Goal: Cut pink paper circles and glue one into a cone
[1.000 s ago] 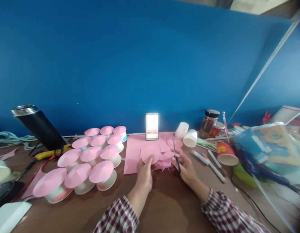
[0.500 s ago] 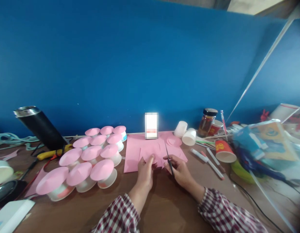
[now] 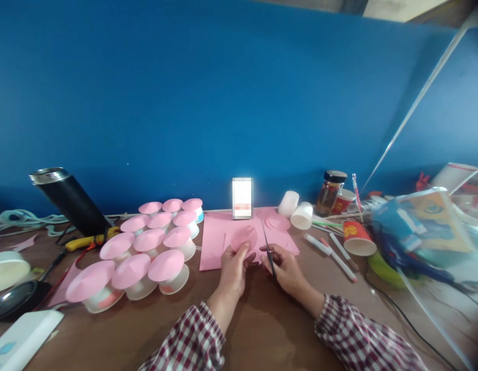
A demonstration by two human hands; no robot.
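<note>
Between thumb and fingers, my left hand (image 3: 235,268) pinches a round pink paper piece (image 3: 244,238) over the pink sheets (image 3: 212,242). My right hand (image 3: 285,269) is closed on dark-handled scissors (image 3: 270,254), whose blades point up and away, just right of the round piece and apart from it. More pink discs (image 3: 277,222) lie stacked on the sheets beyond the scissors. To the left, several paper cups (image 3: 175,283) stand in rows with pink paper cones (image 3: 166,265) on top.
A black flask (image 3: 70,201) leans at the far left near yellow-handled pliers (image 3: 87,242). White cups (image 3: 301,215), a lidded jar (image 3: 331,193), markers (image 3: 335,257), a red cup (image 3: 358,238) and plastic packaging (image 3: 428,221) lie to the right. A blue wall (image 3: 239,103) rises behind.
The round piece in my left hand has come up into clearer view, raised above the sheets. My right hand and the scissors have hardly moved. The view has shifted slightly.
</note>
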